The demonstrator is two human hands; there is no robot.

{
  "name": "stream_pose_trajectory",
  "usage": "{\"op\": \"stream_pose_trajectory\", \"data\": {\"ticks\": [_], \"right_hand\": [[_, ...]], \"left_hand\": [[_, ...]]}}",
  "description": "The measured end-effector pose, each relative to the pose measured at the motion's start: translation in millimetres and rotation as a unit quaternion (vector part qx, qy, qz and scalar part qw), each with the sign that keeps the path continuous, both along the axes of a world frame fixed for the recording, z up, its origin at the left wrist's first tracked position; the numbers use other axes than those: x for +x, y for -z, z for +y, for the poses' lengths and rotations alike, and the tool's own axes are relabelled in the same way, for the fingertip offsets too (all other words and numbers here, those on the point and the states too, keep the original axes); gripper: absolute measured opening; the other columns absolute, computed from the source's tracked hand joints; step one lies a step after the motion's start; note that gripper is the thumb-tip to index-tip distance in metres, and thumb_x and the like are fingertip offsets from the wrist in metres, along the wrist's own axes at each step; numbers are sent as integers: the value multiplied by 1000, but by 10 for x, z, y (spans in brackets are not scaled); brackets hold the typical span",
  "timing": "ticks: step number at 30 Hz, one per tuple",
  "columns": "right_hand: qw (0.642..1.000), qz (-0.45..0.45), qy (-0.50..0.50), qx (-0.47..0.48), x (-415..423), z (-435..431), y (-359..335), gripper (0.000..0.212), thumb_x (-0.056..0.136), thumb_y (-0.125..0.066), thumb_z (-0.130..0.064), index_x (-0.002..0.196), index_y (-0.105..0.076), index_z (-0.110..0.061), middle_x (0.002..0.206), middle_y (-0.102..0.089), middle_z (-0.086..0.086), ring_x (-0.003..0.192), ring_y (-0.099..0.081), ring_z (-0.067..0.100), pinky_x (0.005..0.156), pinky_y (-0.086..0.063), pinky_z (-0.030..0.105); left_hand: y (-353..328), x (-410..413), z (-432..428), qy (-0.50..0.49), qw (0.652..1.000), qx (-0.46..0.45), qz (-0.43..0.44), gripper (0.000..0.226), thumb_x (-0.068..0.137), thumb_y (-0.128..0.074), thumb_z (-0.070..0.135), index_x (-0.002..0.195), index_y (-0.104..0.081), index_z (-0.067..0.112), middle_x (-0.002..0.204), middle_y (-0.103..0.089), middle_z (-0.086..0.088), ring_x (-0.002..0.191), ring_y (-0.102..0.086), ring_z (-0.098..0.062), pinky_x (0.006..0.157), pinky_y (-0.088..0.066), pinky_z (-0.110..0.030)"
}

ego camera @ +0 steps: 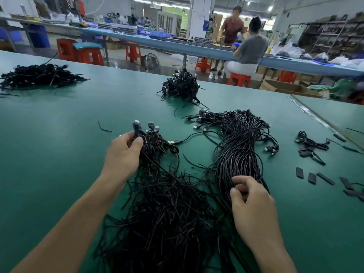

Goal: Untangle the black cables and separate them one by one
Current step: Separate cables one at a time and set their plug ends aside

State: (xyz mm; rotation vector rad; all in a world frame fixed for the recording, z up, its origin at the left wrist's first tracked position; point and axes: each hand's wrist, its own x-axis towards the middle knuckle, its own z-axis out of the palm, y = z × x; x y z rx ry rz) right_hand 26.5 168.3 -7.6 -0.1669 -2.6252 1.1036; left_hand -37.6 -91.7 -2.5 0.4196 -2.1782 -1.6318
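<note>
Tangled cables (167, 213) lay on the green table (59, 144) between my forearms, their near end cut off by the frame and single strands untraceable. My left hand (123, 152) was clamped around the plug ends (137, 127) at the far side. My right hand (254, 205) had its fingers curled, pinching strands of the looped bundle (240, 150) just beside the tangle. I couldn't tell which strands.

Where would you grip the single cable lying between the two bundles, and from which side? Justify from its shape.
Probably its plug end: the rigid plug lies flat on the green mat beside the left bundle, while the cable arcs away into the right bundle. Come from above, pinching its long sides; the left hand, though gripping the left bundle, is nearest.
</note>
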Motion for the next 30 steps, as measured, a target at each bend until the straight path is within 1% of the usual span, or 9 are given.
{"op": "stream_pose_trajectory", "data": {"ticks": [4,10,15,18,20,22,25,28,30], "right_hand": [[990,-27,-24,138,-56,-106,-31,31,99,-51,-28,130,-57,-28,108,-56,-5,102,-48,14,87,-42,26],[945,-103,-25,308,-161,-329,-61,30,99,-44,-47,109,-64,-28,110,-57,-4,106,-50,18,91,-45,32],[937,-128,-14,323,-229,-353,-40,26,101,-41,-42,107,-60,-25,112,-57,-2,108,-50,21,91,-42,35],[945,-114,-4,307,-222,-346,-33,25,103,-38,-36,107,-59,-23,110,-55,-1,104,-50,20,90,-42,34],[961,-82,4,264,-214,-333,-47,22,104,-38,-33,105,-57,-22,109,-52,-1,100,-49,18,87,-42,32],[985,-34,2,166,-204,-323,-95,16,104,-41,-28,99,-55,-23,105,-49,-4,91,-49,14,78,-41,27],[998,25,-38,44,-152,-332,-207,17,103,-45,-23,88,-52,-28,98,-46,-13,75,-50,3,62,-41,14],[992,61,-90,55,-47,-324,-309,16,101,-49,-26,87,-54,-31,94,-47,-18,78,-51,0,65,-40,13],[986,56,-98,126,32,-316,-363,13,99,-50,-29,89,-56,-33,95,-47,-20,87,-47,4,72,-34,18]], "left_hand": [[143,-3,28,-13,999,-13,-27,33,97,-63,14,129,-60,19,96,-62,7,89,-62,-17,89,-56,-46],[175,8,69,-17,988,-143,-58,49,100,-56,20,148,-47,13,138,-48,-13,127,-50,-30,114,-36,-45],[149,33,132,-3,991,-112,-69,58,103,-49,28,156,-30,14,154,-40,-10,143,-36,-26,119,-28,-47],[114,70,186,-26,989,-142,-36,57,101,-52,25,154,-35,14,159,-31,-9,147,-26,-23,121,-19,-38],[84,107,228,-58,979,-196,7,51,98,-57,21,148,-45,17,154,-33,-8,141,-27,-22,118,-19,-34],[30,148,280,-66,966,-233,86,37,95,-61,15,131,-62,23,133,-49,0,123,-37,-13,111,-27,-27],[-57,222,388,21,955,-245,165,22,91,-67,8,100,-72,27,95,-60,17,88,-51,-1,83,-41,-14],[-70,304,535,161,951,-201,168,23,88,-72,7,101,-71,26,82,-67,17,72,-59,6,67,-42,-4],[-37,336,616,233,944,-178,153,33,86,-75,14,115,-68,29,82,-69,15,63,-57,9,63,-40,-4]]}}
